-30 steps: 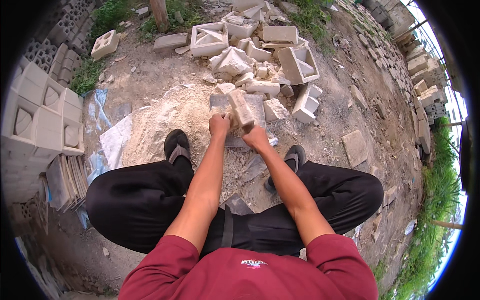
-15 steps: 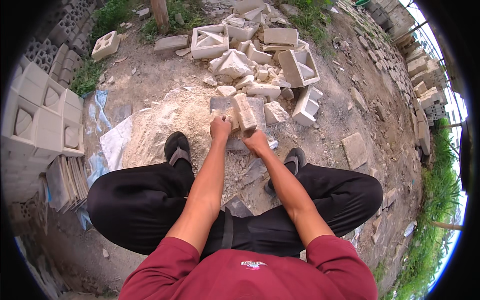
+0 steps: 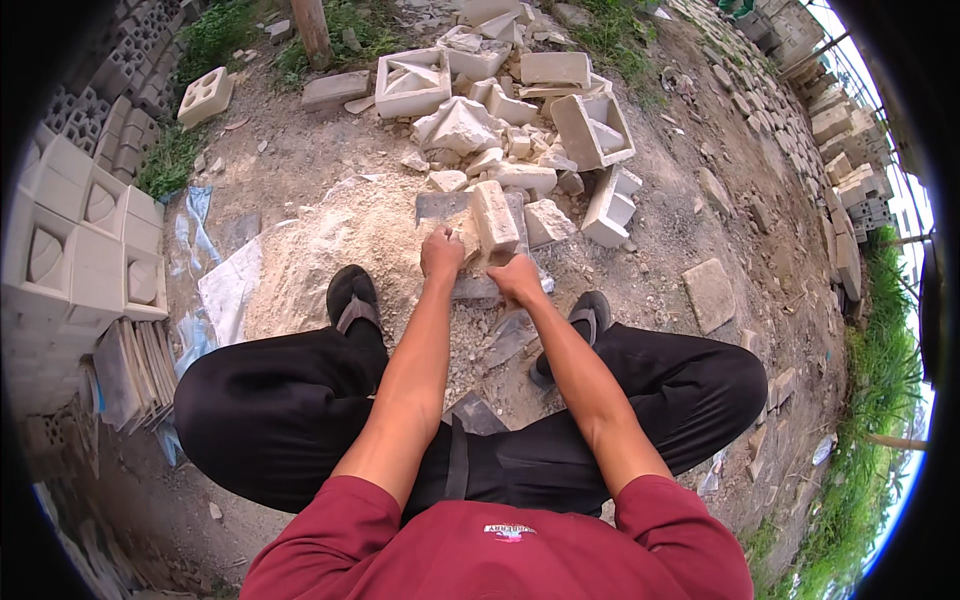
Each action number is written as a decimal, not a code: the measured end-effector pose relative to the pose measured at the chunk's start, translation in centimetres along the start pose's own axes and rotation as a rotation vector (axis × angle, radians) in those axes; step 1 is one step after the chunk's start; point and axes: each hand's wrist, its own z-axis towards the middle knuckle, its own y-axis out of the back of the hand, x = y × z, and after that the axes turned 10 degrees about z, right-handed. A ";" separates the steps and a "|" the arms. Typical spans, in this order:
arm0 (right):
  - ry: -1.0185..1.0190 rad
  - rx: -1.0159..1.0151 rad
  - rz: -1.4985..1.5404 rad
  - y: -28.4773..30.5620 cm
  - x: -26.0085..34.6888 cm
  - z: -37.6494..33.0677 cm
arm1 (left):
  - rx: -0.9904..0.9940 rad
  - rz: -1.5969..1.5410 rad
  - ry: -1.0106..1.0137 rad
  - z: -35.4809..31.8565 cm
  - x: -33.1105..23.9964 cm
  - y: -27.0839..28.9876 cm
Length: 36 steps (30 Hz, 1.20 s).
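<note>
Head | block (image 3: 494, 216): over slab (image 3: 434, 207) | right hand (image 3: 515, 277): gripping block's near end | left hand (image 3: 441, 253): curled beside block, contents cannot be told | keep left fingers clear of block

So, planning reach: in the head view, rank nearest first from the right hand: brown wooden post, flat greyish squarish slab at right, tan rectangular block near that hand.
1. Tan rectangular block: just beyond the hand.
2. Greyish squarish slab: right side.
3. Brown wooden post: upper left.
</note>
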 end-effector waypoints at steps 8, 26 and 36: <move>0.274 -0.263 0.192 -1.2 -1.2 0.4 | -0.066 0.014 -0.024 -0.5 -0.5 -0.9; -0.025 0.045 0.068 0.4 0.8 0.4 | -0.153 -0.051 -0.122 0.3 0.9 -2.4; 0.191 -0.257 -0.047 -0.9 -3.8 0.5 | -0.138 -0.073 -0.139 0.2 -0.9 -3.1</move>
